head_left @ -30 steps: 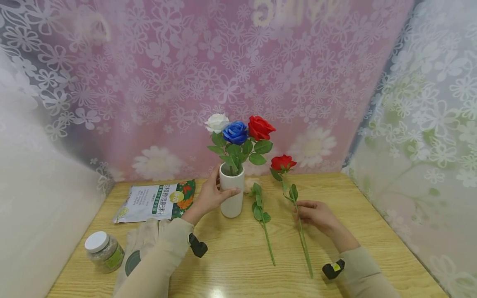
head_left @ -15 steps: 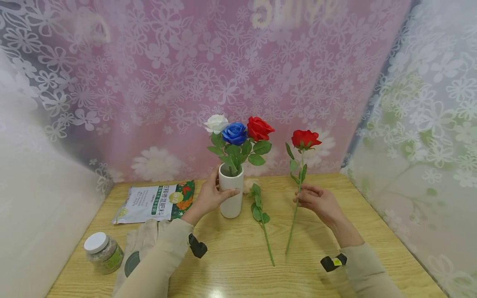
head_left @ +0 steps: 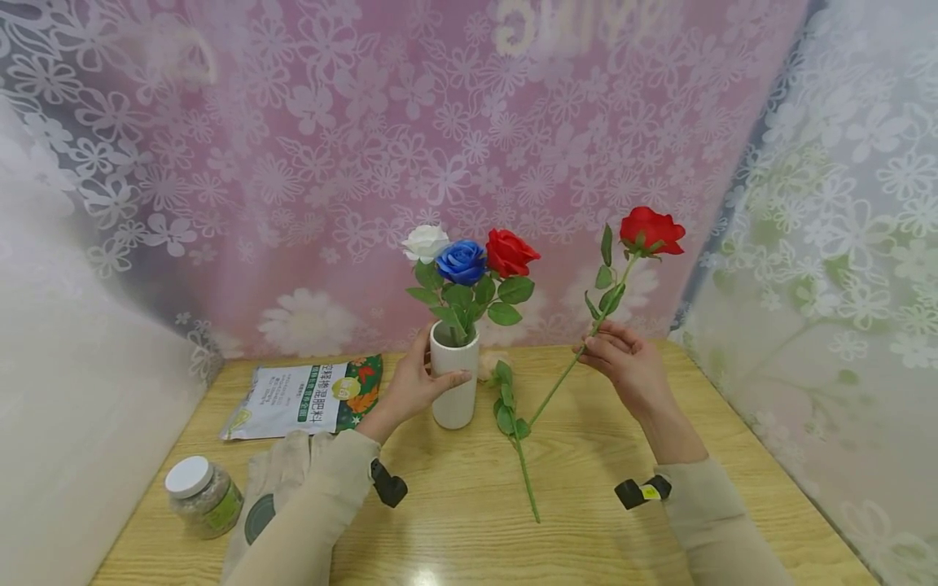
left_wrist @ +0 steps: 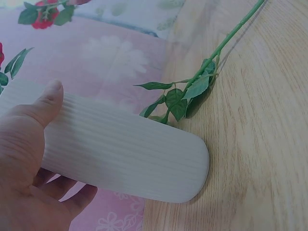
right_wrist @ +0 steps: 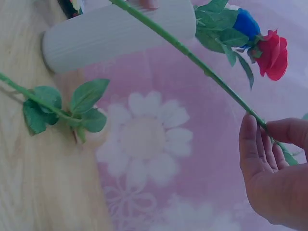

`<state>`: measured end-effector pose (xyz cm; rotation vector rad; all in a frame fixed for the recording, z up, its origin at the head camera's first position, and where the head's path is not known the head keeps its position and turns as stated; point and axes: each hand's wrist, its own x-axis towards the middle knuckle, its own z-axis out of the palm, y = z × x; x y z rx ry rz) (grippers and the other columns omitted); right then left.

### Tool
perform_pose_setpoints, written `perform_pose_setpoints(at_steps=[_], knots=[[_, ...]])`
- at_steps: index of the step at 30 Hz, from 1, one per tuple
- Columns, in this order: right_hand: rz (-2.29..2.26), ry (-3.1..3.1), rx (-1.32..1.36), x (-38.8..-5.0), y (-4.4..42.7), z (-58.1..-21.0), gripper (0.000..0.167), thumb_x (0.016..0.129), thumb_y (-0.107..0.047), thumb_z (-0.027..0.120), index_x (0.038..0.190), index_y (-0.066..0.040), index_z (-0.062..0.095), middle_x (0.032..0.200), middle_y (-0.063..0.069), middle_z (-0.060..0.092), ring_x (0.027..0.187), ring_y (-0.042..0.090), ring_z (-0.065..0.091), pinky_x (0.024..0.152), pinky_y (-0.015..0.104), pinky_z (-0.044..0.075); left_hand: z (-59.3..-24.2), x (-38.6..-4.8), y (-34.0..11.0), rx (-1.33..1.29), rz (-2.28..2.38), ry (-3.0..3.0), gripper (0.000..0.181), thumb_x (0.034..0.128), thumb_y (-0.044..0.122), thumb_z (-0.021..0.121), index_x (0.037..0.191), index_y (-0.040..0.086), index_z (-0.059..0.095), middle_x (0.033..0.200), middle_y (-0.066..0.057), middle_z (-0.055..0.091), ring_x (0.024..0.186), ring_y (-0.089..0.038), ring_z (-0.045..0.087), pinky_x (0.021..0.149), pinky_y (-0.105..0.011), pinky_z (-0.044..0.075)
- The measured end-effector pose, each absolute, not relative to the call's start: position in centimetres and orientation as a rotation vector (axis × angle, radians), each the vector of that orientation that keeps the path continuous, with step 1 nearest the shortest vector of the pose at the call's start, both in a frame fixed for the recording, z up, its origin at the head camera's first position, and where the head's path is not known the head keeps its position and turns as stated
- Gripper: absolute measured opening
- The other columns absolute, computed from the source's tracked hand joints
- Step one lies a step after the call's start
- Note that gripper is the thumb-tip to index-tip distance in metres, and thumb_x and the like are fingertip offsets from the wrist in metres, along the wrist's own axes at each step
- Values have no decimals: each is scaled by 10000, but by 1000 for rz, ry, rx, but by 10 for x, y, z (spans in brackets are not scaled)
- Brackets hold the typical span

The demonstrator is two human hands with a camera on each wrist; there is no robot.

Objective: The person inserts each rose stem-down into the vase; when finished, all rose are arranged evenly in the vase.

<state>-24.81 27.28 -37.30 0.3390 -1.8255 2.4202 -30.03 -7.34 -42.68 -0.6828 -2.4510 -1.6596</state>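
Observation:
My left hand (head_left: 414, 387) grips the side of a white ribbed vase (head_left: 456, 399), which stands upright on the table. In the vase are a white rose (head_left: 426, 243), a blue rose (head_left: 462, 262) and a red rose (head_left: 511, 252). Off to the right, my right hand (head_left: 626, 366) pinches the green stem of another red rose (head_left: 650, 232) between thumb and fingers. That rose is raised and tilted, bloom to the upper right, stem end toward the vase. Between the hands a pale rose (head_left: 506, 399) lies on the table, its bloom partly hidden behind the vase.
At the left lie a printed bag (head_left: 304, 397) and a pair of grey gloves (head_left: 278, 472), partly under my left sleeve. A white-lidded jar (head_left: 205, 496) stands near the table's left edge. Flowered curtains (head_left: 440, 122) close in the wooden table (head_left: 586, 537) at the back and sides.
The red rose in my right hand has come up off the table and swung from leaning left to leaning right, its stem end now pointing toward the vase. My left hand keeps its place.

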Motion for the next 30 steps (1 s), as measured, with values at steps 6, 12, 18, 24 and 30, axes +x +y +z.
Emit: perform_pose_setpoints(at_steps=[6,12,18,24,30], knots=[[2297,-1804,319,-251,260,-355,266,1027,-30,670,1249,-11,524,1068,11,721,968,152,775,891,284,631,-427,-300,-73,-692,-1662,-2445,939,902,294,870,1640,290,289,1551,-93,525,1375,-420,583,1002,-598,576],[2259,-1732,307,-253,245,-337,310,1017,-22,679,1291,-38,536,1104,61,689,970,165,774,876,274,633,-427,-301,-73,-683,-1662,-2455,948,899,305,872,1641,312,283,1549,-84,529,1377,-410,583,1004,-593,576],[2284,-1590,270,-255,231,-325,299,1014,21,659,1277,-1,519,1042,49,672,935,173,766,868,295,640,-428,-300,-73,-683,-1663,-2448,956,896,298,876,1645,307,282,1544,-89,536,1365,-412,593,999,-599,576],[2281,-1477,237,-258,219,-320,251,999,53,661,1219,-18,565,1001,77,671,881,208,765,854,319,647,-429,-301,-73,-695,-1647,-2443,942,898,300,874,1640,293,293,1536,-87,541,1358,-409,599,989,-583,586],[2214,-1402,243,-264,209,-316,197,985,109,644,1146,13,583,935,87,696,853,225,786,820,341,656,-429,-302,-73,-696,-1644,-2447,944,904,292,869,1645,292,284,1535,-80,539,1359,-401,600,983,-574,591]])
